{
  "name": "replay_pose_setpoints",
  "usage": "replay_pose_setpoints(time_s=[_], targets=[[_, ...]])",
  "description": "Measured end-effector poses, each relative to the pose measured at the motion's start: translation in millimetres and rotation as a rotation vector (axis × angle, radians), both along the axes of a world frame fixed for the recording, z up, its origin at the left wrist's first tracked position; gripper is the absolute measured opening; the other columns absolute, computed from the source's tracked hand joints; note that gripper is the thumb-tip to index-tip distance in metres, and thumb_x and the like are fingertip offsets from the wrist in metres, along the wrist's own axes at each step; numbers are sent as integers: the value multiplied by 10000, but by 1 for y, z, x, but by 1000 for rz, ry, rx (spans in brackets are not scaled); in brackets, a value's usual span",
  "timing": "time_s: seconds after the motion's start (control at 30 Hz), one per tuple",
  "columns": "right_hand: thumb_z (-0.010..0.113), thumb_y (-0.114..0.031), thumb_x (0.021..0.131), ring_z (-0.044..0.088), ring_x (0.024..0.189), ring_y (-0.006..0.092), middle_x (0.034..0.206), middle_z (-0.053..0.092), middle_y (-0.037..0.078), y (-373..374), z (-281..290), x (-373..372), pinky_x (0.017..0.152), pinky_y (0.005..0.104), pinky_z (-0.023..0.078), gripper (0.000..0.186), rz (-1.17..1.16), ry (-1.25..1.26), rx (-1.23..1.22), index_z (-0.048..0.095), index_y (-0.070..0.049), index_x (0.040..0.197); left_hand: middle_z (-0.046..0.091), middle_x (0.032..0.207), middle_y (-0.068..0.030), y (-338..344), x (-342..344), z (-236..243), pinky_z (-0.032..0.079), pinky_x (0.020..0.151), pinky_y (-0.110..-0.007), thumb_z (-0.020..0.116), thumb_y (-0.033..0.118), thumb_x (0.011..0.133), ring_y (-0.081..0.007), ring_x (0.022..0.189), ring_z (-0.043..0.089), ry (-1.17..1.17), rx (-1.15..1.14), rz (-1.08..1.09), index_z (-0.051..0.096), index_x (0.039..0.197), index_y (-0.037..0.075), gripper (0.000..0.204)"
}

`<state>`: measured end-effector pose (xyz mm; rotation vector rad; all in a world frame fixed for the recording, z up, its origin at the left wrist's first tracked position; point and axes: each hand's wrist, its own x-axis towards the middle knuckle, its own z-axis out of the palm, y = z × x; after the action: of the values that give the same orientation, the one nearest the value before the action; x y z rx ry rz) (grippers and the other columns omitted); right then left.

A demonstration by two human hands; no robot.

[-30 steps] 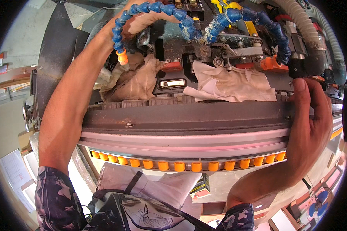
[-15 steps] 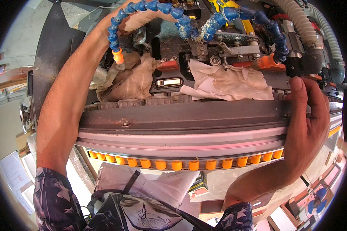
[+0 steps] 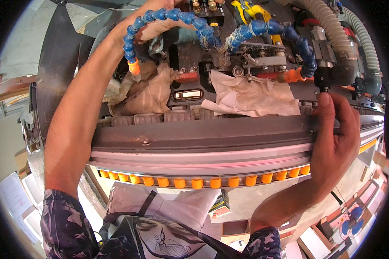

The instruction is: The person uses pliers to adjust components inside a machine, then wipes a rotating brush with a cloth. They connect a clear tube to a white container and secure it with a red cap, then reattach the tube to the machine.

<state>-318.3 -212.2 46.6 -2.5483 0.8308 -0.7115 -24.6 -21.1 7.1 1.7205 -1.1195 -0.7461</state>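
My right grip (image 3: 338,125), fingers curled, contents unclear, beside one black, squat, plastic-looking fitting (image 3: 326,77), far right; my left grip (image 3: 163,29), state unclear, under one blue segmented plastic hose (image 3: 162,14), which lifting could knock askew.

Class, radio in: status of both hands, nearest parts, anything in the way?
Right hand just below black elbow fitting; grip unclear. Left hand partly hidden; grip unclear. Blue segmented hose crosses in front of it.
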Motion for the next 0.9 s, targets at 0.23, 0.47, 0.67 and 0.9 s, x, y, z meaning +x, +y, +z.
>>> replay_pose_setpoints(time_s=[0.23, 0.47, 0.67, 0.9], targets=[[694, -211, 988, 641, 865, 261, 873, 690, 115, -3, 10, 3, 790, 365, 498, 177, 96, 98, -2, 736, -39, 985, 582, 1407, 20, 11, 13, -36, 495, 646, -217, 893, 111, 781, -56, 743, 535, -217, -153, 110, 689, 1263, 197, 531], [669, -190, 1019, 641, 844, 116, 911, 724, 86, -18, 28, 25, 781, 274, 495, 207, 33, -73, 407, 716, 11, 1015, 559, 1391, -23, 6, 24, -47, 572, 705, -247, 894, 70, 706, -152, 1115, 611, -234, -265, 69, 662, 1262, 169, 611], [680, -162, 967, 713, 718, 289, 839, 730, 181, 29, 80, 157, 692, 362, 540, 173, 503, 311, 107, 729, -3, 1013, 561, 1351, -18, 4, 15, -45, 560, 711, -262, 849, 17, 693, -153, 1168, 579, -105, -269, 121, 658, 1238, 118, 586], [667, -237, 914, 710, 842, 444, 856, 717, 258, 35, 40, 229, 787, 514, 564, 236, 581, 683, -122, 772, -28, 949, 570, 1330, -70, 3, 11, -47, 528, 955, -359, 824, 76, 661, -260, 1234, 582, -62, -348, 163, 640, 1230, 68, 599]])
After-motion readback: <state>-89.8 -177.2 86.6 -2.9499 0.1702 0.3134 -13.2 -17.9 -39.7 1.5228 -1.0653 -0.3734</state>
